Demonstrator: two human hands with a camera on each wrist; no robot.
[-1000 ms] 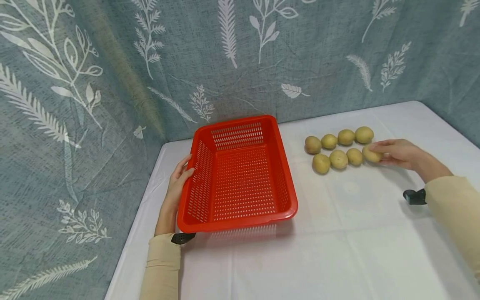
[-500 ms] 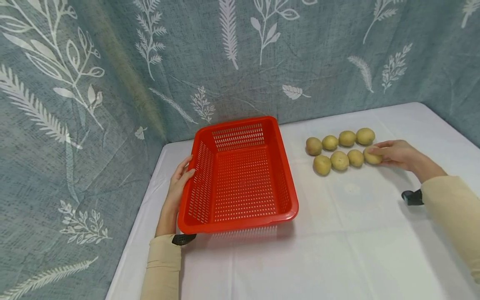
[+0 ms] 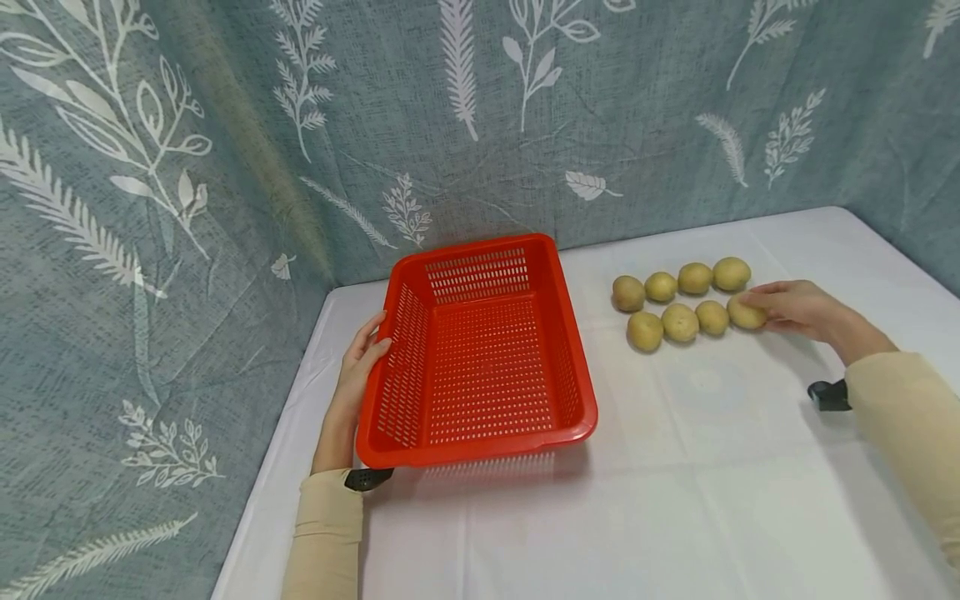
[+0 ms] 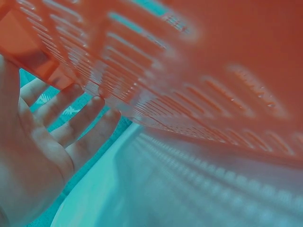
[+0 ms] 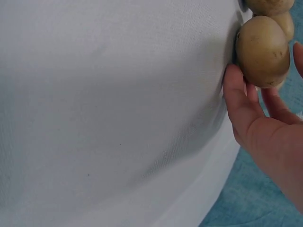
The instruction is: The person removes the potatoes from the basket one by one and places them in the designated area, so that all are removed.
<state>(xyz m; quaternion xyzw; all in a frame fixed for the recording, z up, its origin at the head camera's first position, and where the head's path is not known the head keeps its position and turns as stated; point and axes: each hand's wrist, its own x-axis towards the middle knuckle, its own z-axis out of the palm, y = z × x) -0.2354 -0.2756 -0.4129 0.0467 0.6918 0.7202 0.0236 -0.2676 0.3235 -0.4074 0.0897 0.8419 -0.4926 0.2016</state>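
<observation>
A red slotted basket point(image 3: 480, 243) stands on the white table, its left side a little raised. My left hand point(image 3: 358, 360) holds its left wall, thumb on the rim. In the left wrist view the fingers point(image 4: 71, 109) lie under the basket's wall point(image 4: 213, 71). Several yellow-brown potatoes point(image 3: 678, 282) lie in two rows right of the basket. My right hand point(image 3: 759, 307) grips the potato point(image 3: 745, 315) at the right end of the near row. In the right wrist view the thumb point(image 5: 234, 90) and a finger flank that potato point(image 5: 262, 52), which rests on the cloth.
A white cloth covers the table point(image 3: 675, 483). A blue-grey curtain with white leaves point(image 3: 465, 125) hangs close behind and to the left. The table's left edge runs just beside my left forearm. Black wrist straps point(image 3: 828, 393) sit on both arms.
</observation>
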